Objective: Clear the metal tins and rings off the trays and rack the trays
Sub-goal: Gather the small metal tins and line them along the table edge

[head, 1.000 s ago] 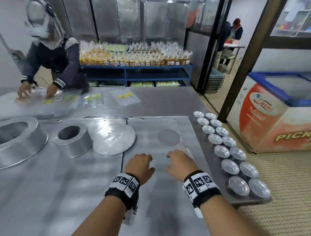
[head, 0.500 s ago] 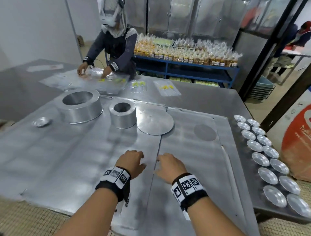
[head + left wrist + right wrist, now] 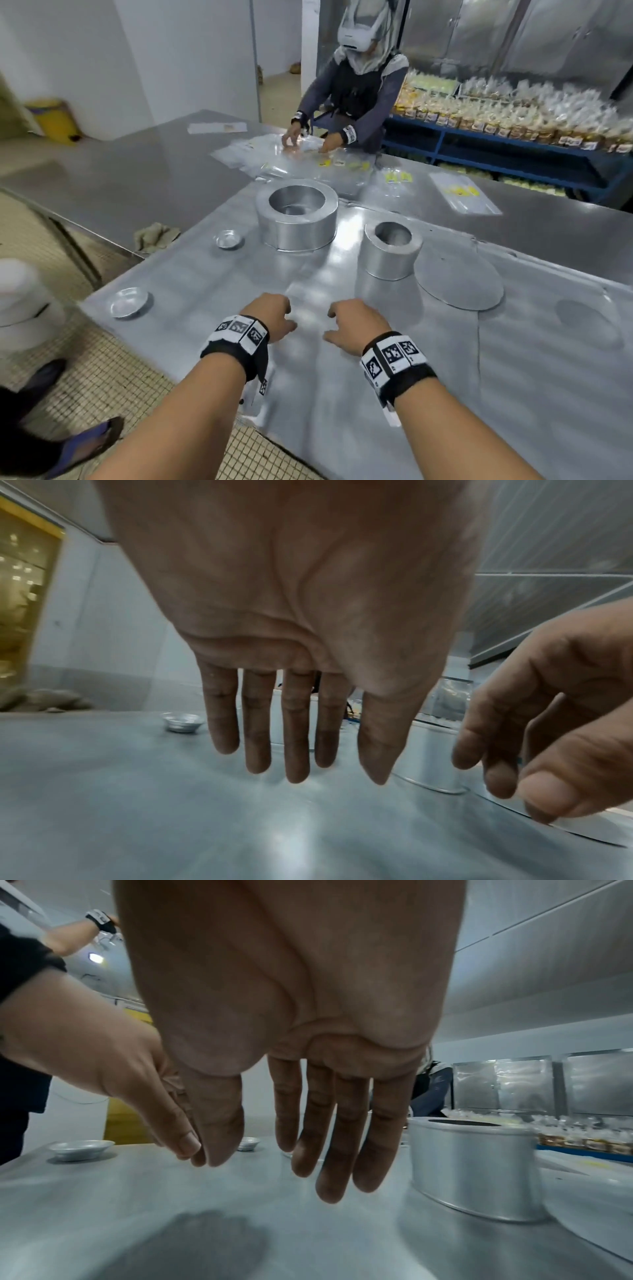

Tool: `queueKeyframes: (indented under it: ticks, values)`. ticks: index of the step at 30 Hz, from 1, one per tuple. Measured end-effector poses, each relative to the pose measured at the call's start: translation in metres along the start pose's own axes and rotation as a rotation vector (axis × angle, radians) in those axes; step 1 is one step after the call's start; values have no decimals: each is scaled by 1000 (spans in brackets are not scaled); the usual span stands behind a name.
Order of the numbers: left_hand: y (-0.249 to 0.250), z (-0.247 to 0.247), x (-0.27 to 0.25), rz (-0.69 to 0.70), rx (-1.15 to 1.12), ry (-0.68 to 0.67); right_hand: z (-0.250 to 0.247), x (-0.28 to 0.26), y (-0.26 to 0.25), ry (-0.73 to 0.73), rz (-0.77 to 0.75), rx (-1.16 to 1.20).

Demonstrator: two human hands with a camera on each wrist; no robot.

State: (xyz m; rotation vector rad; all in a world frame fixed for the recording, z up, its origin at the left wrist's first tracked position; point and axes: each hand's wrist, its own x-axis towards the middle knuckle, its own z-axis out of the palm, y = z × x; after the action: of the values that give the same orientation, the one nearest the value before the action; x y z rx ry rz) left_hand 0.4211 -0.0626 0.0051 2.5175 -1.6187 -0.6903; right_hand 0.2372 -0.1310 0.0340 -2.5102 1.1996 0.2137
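1. Bare metal runs all the way across: the tray [image 3: 212,308] under your hands still carries a big ring [image 3: 296,219], a small ring [image 3: 392,251], a flat disc [image 3: 459,284] and two tins, one near the left edge [image 3: 129,302] and one beside the big ring [image 3: 228,238].
2. Your left hand [image 3: 270,320] and right hand [image 3: 356,323] hover side by side over the tray's near half, fingers loose and straight, holding nothing.
3. Nothing is racked yet; I judge the clearing unfinished.
4. If you lift or tilt the tray now, the rings and tins will likely slide on the slick sheet and go over the edge.
5. The left tin sits close to the tray's corner, so a careless sweep could knock it to the floor.
6. Watch the disc: it lies flat and may resist a fingertip lift.
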Motion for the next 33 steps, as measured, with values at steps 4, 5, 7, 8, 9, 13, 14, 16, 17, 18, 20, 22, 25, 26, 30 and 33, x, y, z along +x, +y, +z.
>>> queueKeyframes:
  ticks: [4,5,7,8,9,13,14,16,17,18,20,22,25,26,30,33]
  values:
    - [-77,-23,19,-105,-17,30,5,54,-59,-30,-57,-16]
    - [-95,-28,22,-140,-10,48,6,66,-72,-35,-69,-14]
    - [-130,-36,28,-211,30,96,9,91,-96,-48,-92,-5]
    - [-147,-40,31,-254,56,125,11,104,-107,-56,-102,-4]
    - [-163,-44,33,-309,75,155,12,116,-117,-63,-111,-7]
    - [-217,-53,42,-521,6,160,17,164,-151,-74,-124,-21]
    - [-227,-55,45,-566,-16,133,18,176,-158,-68,-131,-27]
    - [-245,-59,47,-643,-46,74,22,200,-170,-53,-145,-40]
    - [-253,-60,48,-672,-68,50,23,212,-177,-47,-153,-46]
    - [-260,-61,49,-693,-96,30,25,224,-182,-40,-163,-58]
    - [-272,-61,51,-707,-142,8,28,249,-194,-23,-182,-89]
    - [-280,-60,52,-696,-153,10,30,273,-205,-15,-185,-116]
    - [-284,-59,51,-665,-166,27,31,307,-217,-13,-167,-164]
    - [-285,-59,50,-656,-171,34,32,318,-220,-12,-165,-172]
    - [-286,-62,46,-622,-181,44,35,357,-227,-12,-125,-182]
    - [-286,-64,43,-582,-178,46,36,377,-231,-12,-89,-170]
